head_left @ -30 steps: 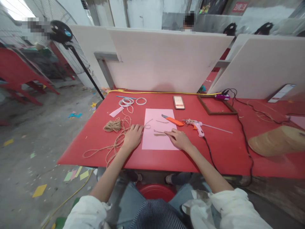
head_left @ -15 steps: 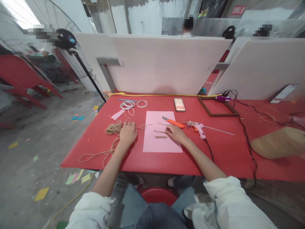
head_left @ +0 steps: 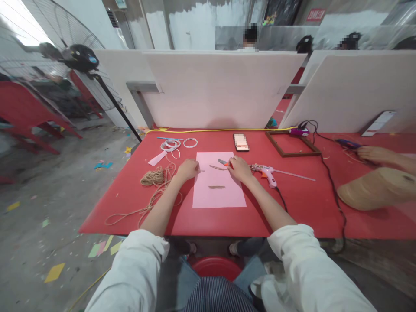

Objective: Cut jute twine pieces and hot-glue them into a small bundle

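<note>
My left hand (head_left: pixel 187 168) rests closed at the left edge of a pink paper sheet (head_left: pixel 218 190), pinching the end of a jute twine (head_left: pixel 155 177) whose coil and loose loops lie to its left. My right hand (head_left: pixel 239 167) is closed over an orange utility knife (head_left: pixel 223 162) at the sheet's upper right corner. A short brown twine piece (head_left: pixel 216 187) lies in the middle of the sheet, and another thin piece (head_left: pixel 216 167) lies near the knife.
A pink glue gun (head_left: pixel 268 173) with its black cord lies right of my hand. White rings (head_left: pixel 173 144), a phone (head_left: pixel 241 141) and a wooden frame (head_left: pixel 292 144) sit further back on the red table (head_left: pixel 130 190). Another person's hand (head_left: pixel 373 154) works at the far right.
My right hand moved up from the twine pieces to the orange knife and closed on it. My left hand shifted from the twine coil to the sheet's left edge.
</note>
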### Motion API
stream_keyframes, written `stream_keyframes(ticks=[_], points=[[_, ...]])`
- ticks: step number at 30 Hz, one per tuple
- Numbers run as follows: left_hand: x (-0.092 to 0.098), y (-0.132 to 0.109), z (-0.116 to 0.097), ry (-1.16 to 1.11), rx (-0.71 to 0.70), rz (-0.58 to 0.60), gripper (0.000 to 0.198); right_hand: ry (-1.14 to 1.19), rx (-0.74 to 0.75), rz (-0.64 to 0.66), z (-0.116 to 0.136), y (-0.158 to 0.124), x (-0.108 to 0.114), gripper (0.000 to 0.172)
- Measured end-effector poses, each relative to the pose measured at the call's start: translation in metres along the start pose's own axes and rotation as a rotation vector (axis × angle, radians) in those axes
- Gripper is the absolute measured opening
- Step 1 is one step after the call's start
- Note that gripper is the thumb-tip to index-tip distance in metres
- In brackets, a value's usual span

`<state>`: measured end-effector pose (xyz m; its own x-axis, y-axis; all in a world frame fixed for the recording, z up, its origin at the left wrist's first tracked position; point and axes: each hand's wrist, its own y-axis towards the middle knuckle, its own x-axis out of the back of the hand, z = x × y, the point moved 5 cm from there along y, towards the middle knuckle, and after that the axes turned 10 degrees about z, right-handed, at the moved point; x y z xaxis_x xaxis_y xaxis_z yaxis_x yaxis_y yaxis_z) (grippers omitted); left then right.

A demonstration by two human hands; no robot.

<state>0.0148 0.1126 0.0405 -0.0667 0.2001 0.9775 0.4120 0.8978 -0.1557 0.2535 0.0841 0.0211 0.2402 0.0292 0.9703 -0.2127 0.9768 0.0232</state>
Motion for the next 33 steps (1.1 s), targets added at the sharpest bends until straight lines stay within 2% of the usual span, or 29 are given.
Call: stream_keyframes(ticks=[4,7,9,11,13,15,17,19,22,24,30,33], points=[[0.011,-0.006,-0.015,-0.037,0.001,-0.071,0.016,0.002,-0.019,-0.021,0.004,0.009,-0.002,0.012],[0.002,-0.014,-0.040,-0.072,-0.047,-0.043,0.013,0.007,-0.057,-0.062,0.004,0.006,0.001,0.017],[-0.009,-0.020,-0.052,-0.092,-0.058,-0.021,0.010,0.030,-0.111,-0.142,-0.009,-0.009,0.008,0.021],[-0.018,-0.026,-0.053,-0.120,-0.013,-0.029,0.017,0.075,-0.217,-0.292,-0.034,-0.034,0.019,0.021],[-0.023,-0.029,-0.043,-0.164,0.059,-0.051,0.023,0.075,-0.371,-0.398,-0.066,-0.066,0.027,0.020],[-0.022,-0.031,-0.024,-0.223,0.126,-0.084,0.025,0.052,-0.544,-0.426,-0.098,-0.094,0.028,0.021],[-0.017,-0.030,-0.003,-0.291,0.175,-0.133,0.025,0.048,-0.652,-0.378,-0.120,-0.113,0.024,0.028],[-0.009,-0.028,0.019,-0.366,0.202,-0.185,0.027,0.066,-0.709,-0.298,-0.133,-0.122,0.015,0.035],[0.002,-0.026,0.047,-0.479,0.239,-0.251,0.024,0.092,-0.705,-0.199,-0.136,-0.120,0.004,0.039],[0.008,-0.027,0.063,-0.551,0.274,-0.308,0.021,0.098,-0.675,-0.178,-0.134,-0.117,0.000,0.036],[0.020,-0.033,0.096,-0.806,0.372,-0.541,0.033,0.144,-0.645,-0.213,-0.134,-0.115,0.000,0.032],[0.027,-0.034,0.108,-0.975,0.409,-0.678,0.033,0.258,-0.657,-0.276,-0.138,-0.120,0.003,0.031]])
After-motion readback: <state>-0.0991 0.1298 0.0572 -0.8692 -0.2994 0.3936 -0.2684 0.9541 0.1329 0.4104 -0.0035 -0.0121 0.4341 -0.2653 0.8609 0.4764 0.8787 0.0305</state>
